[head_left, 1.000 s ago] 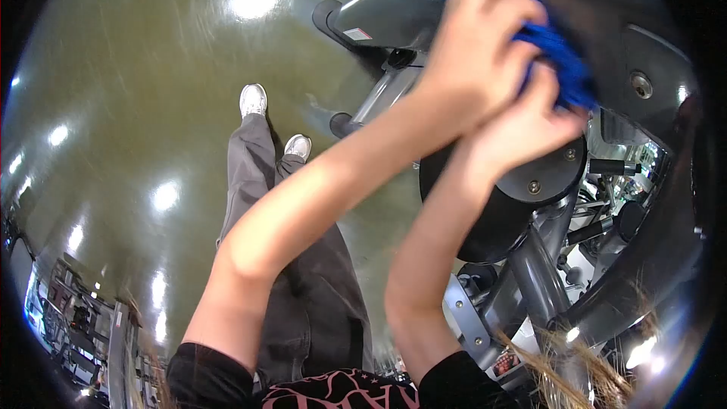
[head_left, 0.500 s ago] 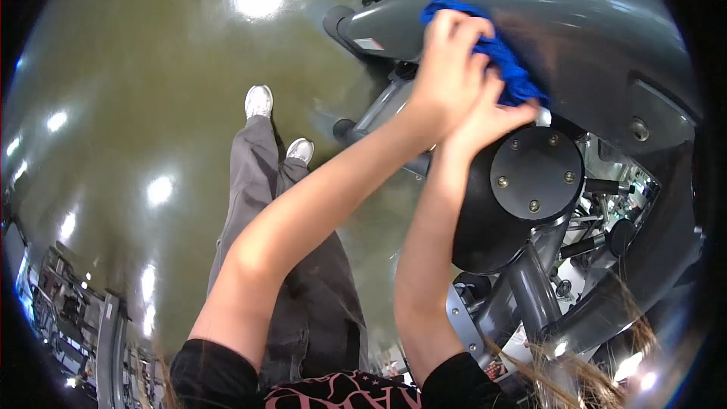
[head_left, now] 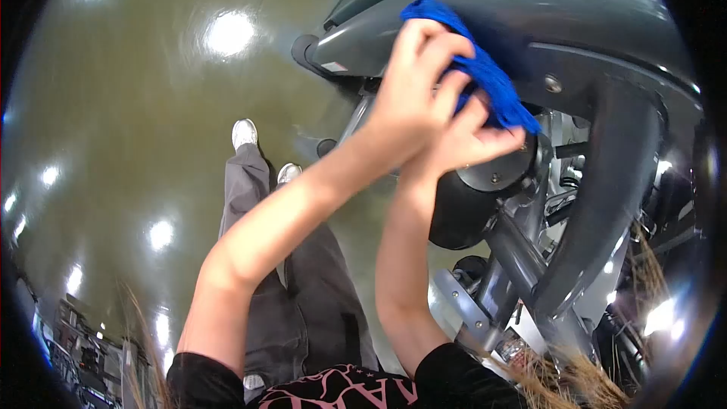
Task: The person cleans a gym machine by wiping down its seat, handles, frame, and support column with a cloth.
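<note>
A crumpled blue cloth [head_left: 496, 87] lies against the lower edge of a glossy dark grey machine cover [head_left: 560, 11]. My left hand [head_left: 416, 79] presses on the cloth from the left with its fingers curled over it. Just below, my right hand [head_left: 462, 140] also grips the cloth, thumb toward its lower right end. The two wrists are close together and the left forearm partly crosses over the right. A round dark disc with bolts [head_left: 500, 174] shows partly behind my right hand. The fingertips are blurred and partly hidden.
Thick grey frame tubes [head_left: 606, 182] curve down on the right. A metal plate with bolts [head_left: 462, 303] is near my right elbow. The shiny olive floor [head_left: 136, 106] spreads on the left, under my white shoes [head_left: 244, 135]. More equipment [head_left: 76, 341] stands at the lower left.
Both hands and the cloth have slid to the right along the cover, now overlapping the bolted disc. The camera view has shifted, so the machine sits farther left.
</note>
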The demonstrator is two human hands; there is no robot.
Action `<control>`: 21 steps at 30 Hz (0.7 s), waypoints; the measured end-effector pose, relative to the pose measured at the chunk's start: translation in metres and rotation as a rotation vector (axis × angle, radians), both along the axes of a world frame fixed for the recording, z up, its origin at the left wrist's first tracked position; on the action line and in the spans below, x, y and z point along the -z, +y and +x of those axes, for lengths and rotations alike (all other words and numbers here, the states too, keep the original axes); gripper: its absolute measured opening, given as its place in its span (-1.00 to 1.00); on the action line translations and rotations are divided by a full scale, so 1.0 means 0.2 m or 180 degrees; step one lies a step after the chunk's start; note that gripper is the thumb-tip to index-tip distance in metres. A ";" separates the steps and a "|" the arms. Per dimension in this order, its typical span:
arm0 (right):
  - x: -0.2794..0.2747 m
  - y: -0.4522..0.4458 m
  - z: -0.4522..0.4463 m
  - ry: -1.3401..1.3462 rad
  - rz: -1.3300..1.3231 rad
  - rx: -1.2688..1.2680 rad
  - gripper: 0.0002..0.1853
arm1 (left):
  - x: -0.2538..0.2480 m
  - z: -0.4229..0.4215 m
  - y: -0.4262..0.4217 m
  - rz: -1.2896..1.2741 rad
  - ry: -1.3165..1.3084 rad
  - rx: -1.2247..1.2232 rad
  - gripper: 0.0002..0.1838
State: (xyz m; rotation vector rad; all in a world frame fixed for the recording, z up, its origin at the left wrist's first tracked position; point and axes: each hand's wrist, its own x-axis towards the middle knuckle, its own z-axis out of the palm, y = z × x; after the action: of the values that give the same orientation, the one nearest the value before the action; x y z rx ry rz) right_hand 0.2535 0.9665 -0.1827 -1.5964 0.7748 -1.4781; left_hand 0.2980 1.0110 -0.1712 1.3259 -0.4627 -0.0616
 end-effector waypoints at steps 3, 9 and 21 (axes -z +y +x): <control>-0.21 -0.02 -0.03 -0.0132 -0.0074 0.0131 -0.61 | -0.27 -0.02 -0.03 -0.0428 -0.0910 -0.0203 -0.51; -0.34 -0.04 -0.03 -0.0347 0.0616 -0.0203 -0.54 | -0.46 0.03 -0.13 -0.0119 -0.1442 -0.0335 -0.55; -0.55 0.09 -0.09 -0.1838 0.2309 -0.1227 -0.52 | -0.58 0.01 -0.02 0.0241 -0.1097 0.0257 -0.71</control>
State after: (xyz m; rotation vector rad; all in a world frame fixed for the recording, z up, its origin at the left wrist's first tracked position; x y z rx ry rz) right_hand 0.2351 0.9840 -0.0717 -0.6695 0.5295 -1.1003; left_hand 0.2995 1.0062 -0.0543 1.3970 -0.8130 0.0849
